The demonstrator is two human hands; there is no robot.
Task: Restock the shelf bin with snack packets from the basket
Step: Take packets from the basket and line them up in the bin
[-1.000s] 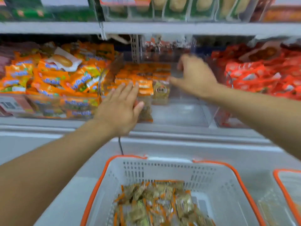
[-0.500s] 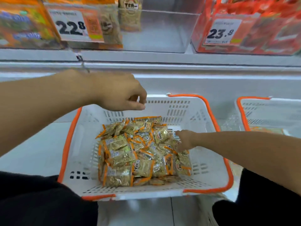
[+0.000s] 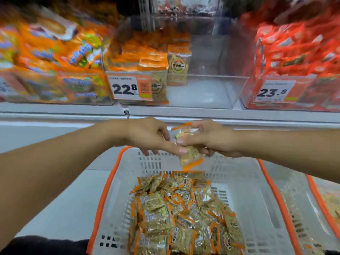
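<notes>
Two bare hands meet above a white plastic basket with an orange rim [image 3: 103,203] heaped with clear, orange-edged snack packets [image 3: 184,214]. The right hand [image 3: 211,138] grips a few packets [image 3: 190,159]; the left hand [image 3: 149,137] pinches the same bunch with thumb and fingers. Behind, the clear plastic shelf bin [image 3: 202,91] holds stacked matching packets on its left side.

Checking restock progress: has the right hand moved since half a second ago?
Yes. The right hand has risen out of the basket, from among the packets to above its far rim, now gripping a snack packet.
</notes>
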